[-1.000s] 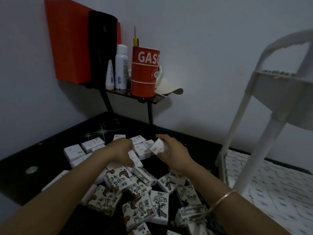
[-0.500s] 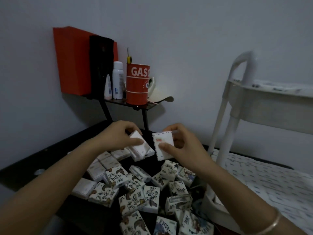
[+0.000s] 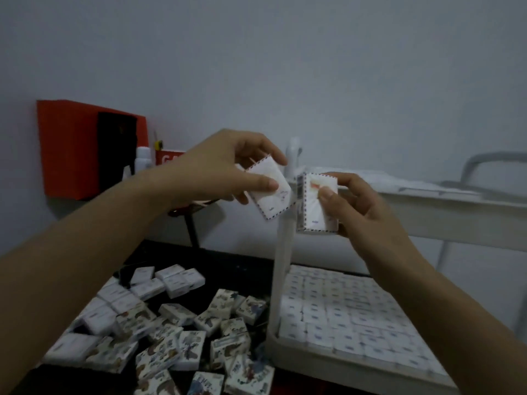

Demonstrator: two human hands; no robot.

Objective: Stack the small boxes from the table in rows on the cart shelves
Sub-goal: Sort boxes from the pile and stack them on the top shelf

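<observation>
I have one box in each hand, both lifted clear of the table (image 3: 236, 266) and about level with the cart's top shelf (image 3: 427, 215). My left hand (image 3: 225, 169) pinches the left box (image 3: 271, 195), thumb on its face and fingers over its upper edge, so it hangs tilted with one corner down. My right hand (image 3: 362, 206) clamps the right box (image 3: 315, 212) upright, thumb pressed on the front and fingers wrapped behind. The two boxes are just beside each other, not touching as far as I can tell, and the cart post (image 3: 281, 266) runs behind the gap between them. I judge I hold them face-on like this to turn both the same way before setting them down, since rows pack tight only when the edges agree. The lower shelf (image 3: 328, 359) is tiled with boxes in neat rows across what I can see. So I reckon these two are bound for the top shelf, whose surface is too blurred for me to read. The pile (image 3: 182, 323) on the table lies loose, plain and patterned boxes mixed, left of the cart, so plenty remains. Next I would square the tilted left box, then carry both over the rim.
</observation>
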